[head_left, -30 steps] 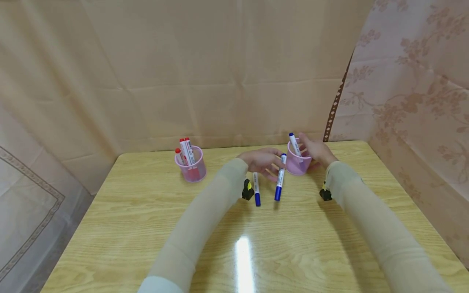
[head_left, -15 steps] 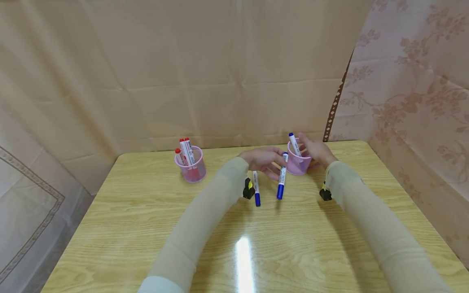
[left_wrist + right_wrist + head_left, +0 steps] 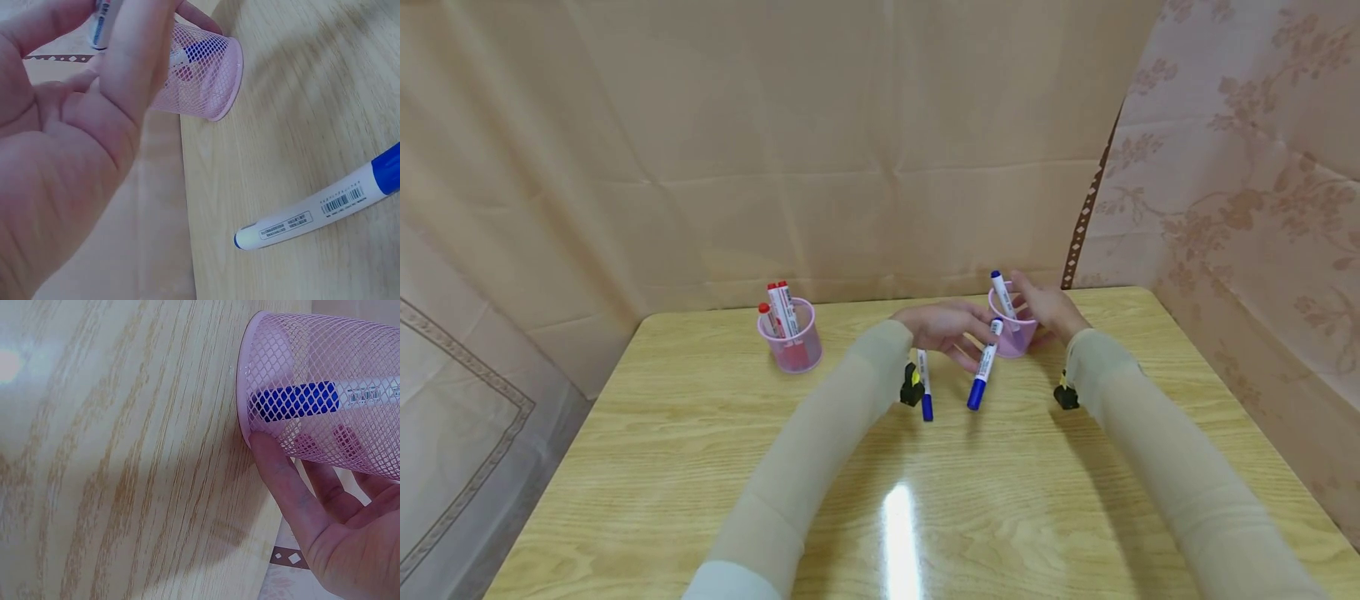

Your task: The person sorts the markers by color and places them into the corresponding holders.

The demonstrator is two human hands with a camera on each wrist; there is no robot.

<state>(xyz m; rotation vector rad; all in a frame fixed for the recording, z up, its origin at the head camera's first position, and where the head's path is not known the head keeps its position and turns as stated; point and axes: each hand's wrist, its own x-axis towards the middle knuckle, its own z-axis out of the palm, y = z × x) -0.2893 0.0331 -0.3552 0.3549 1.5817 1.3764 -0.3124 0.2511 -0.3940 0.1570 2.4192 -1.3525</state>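
My left hand (image 3: 946, 328) pinches a white whiteboard marker with a blue cap (image 3: 986, 363). The marker slants, its blue-capped end pointing down toward me, its upper end close by the right pink mesh pen cup (image 3: 1017, 340). My right hand (image 3: 1051, 312) holds that cup from its right side, fingers lying along the mesh in the right wrist view. Inside the cup another blue marker (image 3: 1003, 295) leans, its blue cap (image 3: 297, 400) at the bottom. Below my left hand a second blue marker (image 3: 312, 215) lies on the table, partly hidden in the head view.
A second pink mesh pen cup (image 3: 797, 353) with red markers (image 3: 785, 310) stands at the back left of the wooden table (image 3: 685, 433). A beige curtain (image 3: 715, 167) hangs right behind the back edge, and a floral cloth (image 3: 1262, 192) on the right.
My left hand has moved slightly right toward the cup, and the marker in it has tilted further, its upper end now overlapping the cup. My right hand and the cup have stayed put.
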